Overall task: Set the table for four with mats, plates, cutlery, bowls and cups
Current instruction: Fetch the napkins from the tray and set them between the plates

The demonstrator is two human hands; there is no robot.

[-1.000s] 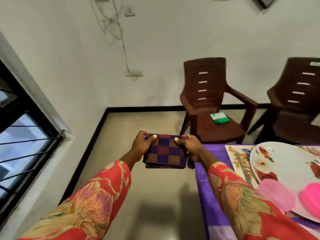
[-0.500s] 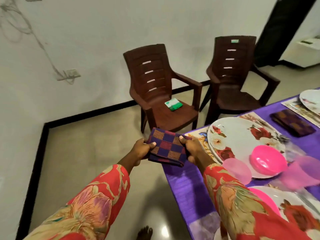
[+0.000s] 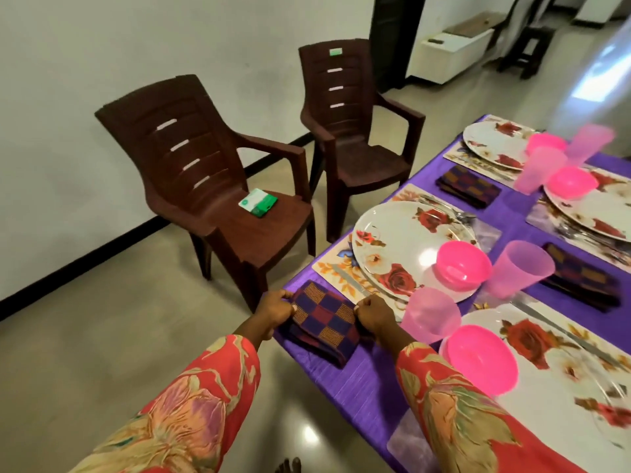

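A folded purple-and-maroon checked cloth [image 3: 322, 317] lies on the near left corner of the purple table [image 3: 358, 387]. My left hand [image 3: 275, 310] grips its left edge and my right hand [image 3: 374, 314] grips its right edge. Just beyond it a floral mat [image 3: 336, 266] carries a rose-patterned plate [image 3: 396, 240], a pink bowl [image 3: 462, 261] and a pink cup [image 3: 430, 314]. Three more such settings with plates, pink bowls and pink cups fill the table. Two other folded checked cloths [image 3: 469, 186] [image 3: 580, 278] lie between them.
Two brown plastic chairs [image 3: 218, 186] [image 3: 355, 131] stand left of the table against the white wall; the nearer seat holds a small green-and-white packet [image 3: 257, 202]. A bare foot [image 3: 288, 466] shows on the tiled floor below. A white cabinet [image 3: 447, 52] stands far back.
My view has swung right from the wall to the table. Both hands have carried the folded cloth from mid-air beside the table down onto its near left corner.
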